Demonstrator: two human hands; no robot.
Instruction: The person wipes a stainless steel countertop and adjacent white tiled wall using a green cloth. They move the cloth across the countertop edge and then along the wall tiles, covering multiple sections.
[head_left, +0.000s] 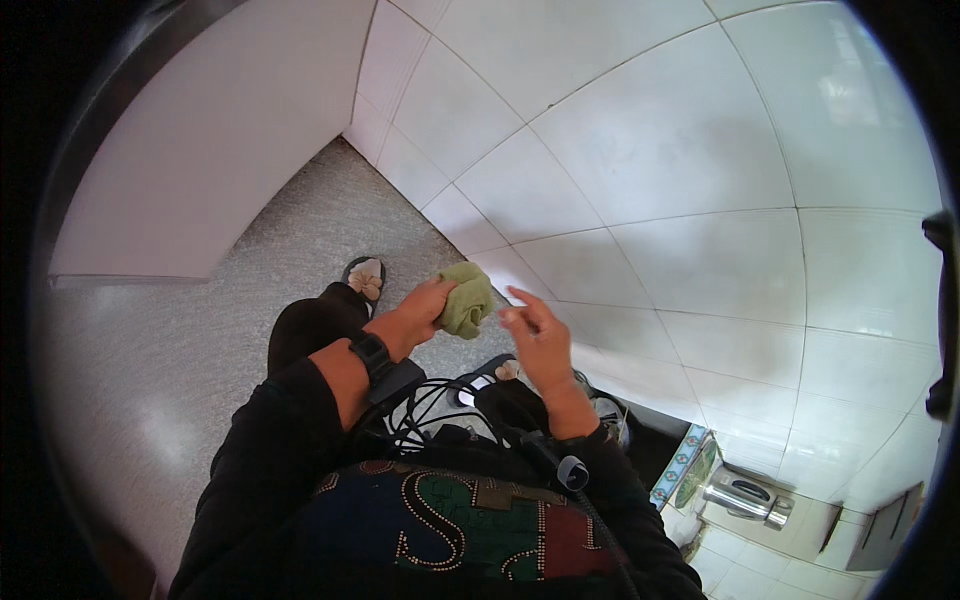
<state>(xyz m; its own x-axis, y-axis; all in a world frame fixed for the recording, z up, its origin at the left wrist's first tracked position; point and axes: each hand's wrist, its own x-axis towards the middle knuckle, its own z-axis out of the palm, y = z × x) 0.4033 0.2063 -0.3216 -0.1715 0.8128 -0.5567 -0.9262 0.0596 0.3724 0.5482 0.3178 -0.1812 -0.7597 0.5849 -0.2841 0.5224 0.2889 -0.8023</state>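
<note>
A crumpled green cloth (466, 300) is gripped in my left hand (427, 306), in the middle of the view above the floor. To its right, my right hand (541, 337) is raised in front of the tiled wall (630, 262). Its thumb and index finger are apart, and nothing shows between them. A gap separates this hand from the cloth. On my left wrist sits a black watch (371, 358).
A pale panel (225, 135) stands at upper left, meeting the wall at a corner. Speckled grey floor (172, 360) lies below. Black cables (435, 401) hang before my body. At lower right, a metal vacuum flask (746, 496) stands on a tiled counter (739, 566).
</note>
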